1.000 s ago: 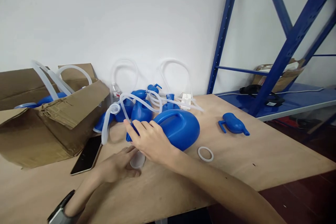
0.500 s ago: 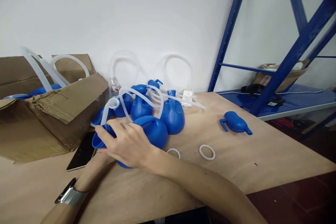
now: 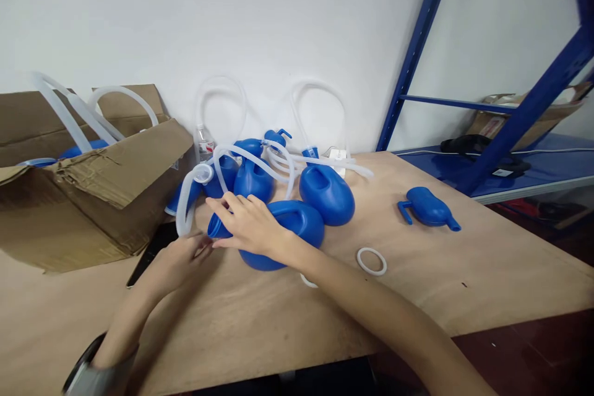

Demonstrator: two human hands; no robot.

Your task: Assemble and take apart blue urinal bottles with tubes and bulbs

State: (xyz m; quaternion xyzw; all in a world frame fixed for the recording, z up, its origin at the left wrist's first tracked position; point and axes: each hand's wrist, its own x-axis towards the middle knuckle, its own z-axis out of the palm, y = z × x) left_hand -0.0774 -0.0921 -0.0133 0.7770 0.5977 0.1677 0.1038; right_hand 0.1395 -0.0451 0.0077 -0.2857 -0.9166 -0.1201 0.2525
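Observation:
My right hand (image 3: 253, 226) is wrapped over the neck of a blue urinal bottle (image 3: 304, 223), which lies on its side with its handle upward and open mouth to the left. Beside that mouth is my left hand (image 3: 179, 260), its fingers curled together; what they hold, if anything, is hidden. A white corrugated tube (image 3: 184, 207) with a clear round end comes down just behind this hand; I cannot tell whether they touch. Another blue urinal bottle (image 3: 328, 195) leans behind the first. White rings, one (image 3: 371, 262) in full view and one (image 3: 309, 281) partly under my right forearm, lie on the table.
An open cardboard box (image 3: 116, 198) with tubes and blue parts stands left, a dark phone (image 3: 151, 250) by it. More blue bottles (image 3: 253, 179), looped tubes and a clear plastic bottle (image 3: 204, 141) line the wall. A blue spouted piece (image 3: 430, 207) lies right, near a blue shelf rack (image 3: 413, 55).
My left hand has come out from under the right and away from the bottle's mouth. The held bottle has shifted right, and the bottle behind it now leans over. The view has turned slightly.

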